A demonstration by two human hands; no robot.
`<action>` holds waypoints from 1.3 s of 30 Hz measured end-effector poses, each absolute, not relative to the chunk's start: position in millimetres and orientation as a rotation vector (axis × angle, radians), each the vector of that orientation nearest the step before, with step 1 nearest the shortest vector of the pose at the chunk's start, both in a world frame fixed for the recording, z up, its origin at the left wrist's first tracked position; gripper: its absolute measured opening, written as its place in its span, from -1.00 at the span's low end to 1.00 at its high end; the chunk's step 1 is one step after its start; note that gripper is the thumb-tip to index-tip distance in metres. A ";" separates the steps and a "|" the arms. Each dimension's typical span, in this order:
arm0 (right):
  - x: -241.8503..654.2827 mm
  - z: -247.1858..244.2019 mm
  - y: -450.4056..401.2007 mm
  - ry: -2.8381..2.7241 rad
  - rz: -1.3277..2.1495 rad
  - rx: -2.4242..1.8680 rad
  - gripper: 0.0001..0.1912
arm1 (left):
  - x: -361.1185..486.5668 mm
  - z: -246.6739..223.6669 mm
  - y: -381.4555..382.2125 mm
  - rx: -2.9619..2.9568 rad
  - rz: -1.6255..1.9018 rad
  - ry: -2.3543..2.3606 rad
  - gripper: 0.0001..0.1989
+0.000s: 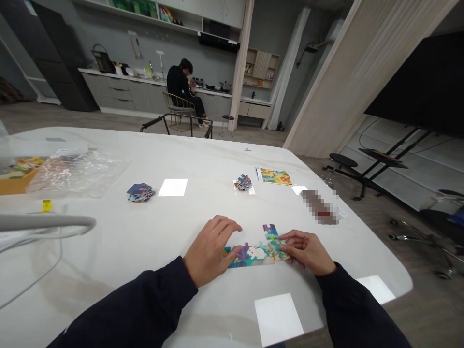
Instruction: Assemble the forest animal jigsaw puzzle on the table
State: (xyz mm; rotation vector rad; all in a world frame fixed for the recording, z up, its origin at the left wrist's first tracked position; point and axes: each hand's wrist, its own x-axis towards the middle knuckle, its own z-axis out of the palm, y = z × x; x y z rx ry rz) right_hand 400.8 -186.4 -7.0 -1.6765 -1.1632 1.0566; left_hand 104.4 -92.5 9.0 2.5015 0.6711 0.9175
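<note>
A joined strip of jigsaw pieces (255, 253) lies on the white table in front of me, with a white rabbit among purple and green plants. My left hand (214, 249) rests at the strip's left end, its thumb at the edge and its fingers spread apart. Around the right end, my right hand (306, 249) pinches a puzzle piece (281, 250) between thumb and fingers. Another piece (269, 231) with a purple top stands out above the strip there. Whether the pinched piece is fully locked to its neighbours I cannot tell.
Stacks of puzzle pieces lie farther back, one at the left (141, 192) and one near the middle (243, 182). A colourful picture card (274, 176) is behind. Clear plastic bags (78, 171) and a yellow box (20, 181) sit left, near a grey curved bar (47, 222). A person (179, 87) sits far off.
</note>
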 end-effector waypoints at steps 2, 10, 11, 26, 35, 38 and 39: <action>401.1 -8.2 -185.4 -1.185 1.065 -1.683 -0.48 | 105.1 7.3 -93.8 2.455 0.836 0.627 -0.72; 401.7 -9.8 -183.6 -1.306 1.017 -1.708 -0.51 | 107.2 2.6 -99.7 2.411 0.521 0.414 -0.68; 402.3 -11.0 -183.3 -1.318 1.002 -1.713 -0.52 | 107.1 2.6 -99.7 2.421 0.513 0.416 -0.68; 400.9 -7.7 -181.5 -1.359 0.869 -1.720 -0.45 | 107.2 0.9 -98.5 2.424 0.528 0.410 -0.70; 410.4 -0.7 -162.9 -1.773 0.571 -1.724 -0.50 | 107.1 -0.4 -98.4 2.413 0.534 0.410 -0.70; 411.9 3.0 -160.4 -1.767 0.615 -1.741 -0.53 | 107.1 0.2 -98.6 2.414 0.534 0.410 -0.71; 412.8 3.8 -160.0 -1.762 0.623 -1.740 -0.54 | 107.2 0.5 -98.7 2.414 0.534 0.410 -0.70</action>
